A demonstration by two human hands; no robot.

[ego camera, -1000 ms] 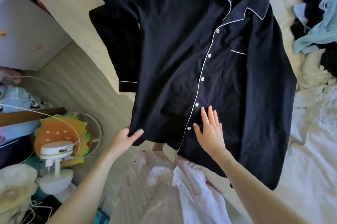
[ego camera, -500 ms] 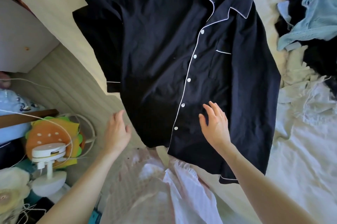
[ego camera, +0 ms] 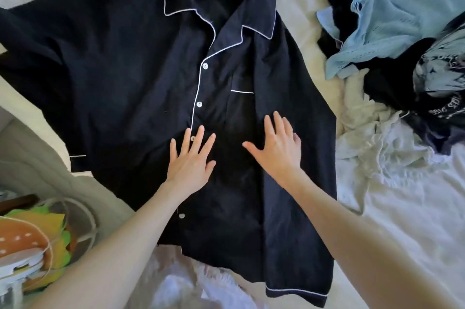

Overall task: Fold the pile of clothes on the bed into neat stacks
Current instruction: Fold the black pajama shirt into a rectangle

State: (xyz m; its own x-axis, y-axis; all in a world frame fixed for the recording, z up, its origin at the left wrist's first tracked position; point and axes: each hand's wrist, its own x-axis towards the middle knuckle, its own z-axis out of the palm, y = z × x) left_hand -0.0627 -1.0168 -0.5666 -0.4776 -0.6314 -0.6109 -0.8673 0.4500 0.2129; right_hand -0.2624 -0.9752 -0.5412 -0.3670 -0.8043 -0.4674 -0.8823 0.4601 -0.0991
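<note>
While the dark shirt (ego camera: pixel 141 77) lies face-up and buttoned on the bed (ego camera: pixel 415 220), left hand (ego camera: pixel 190 160) and right hand (ego camera: pixel 279 147) press flat on its front, fingers straight and spread, gripping nothing. Unfolded clothes pile (ego camera: pixel 402 57) sits right.

shirt's left sleeve (ego camera: pixel 15 39) and clothes pile (ego camera: pixel 415 39) edge-cropped

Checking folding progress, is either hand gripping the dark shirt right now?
No, the left hand and right hand lie flat with straight fingers on the dark shirt.
</note>
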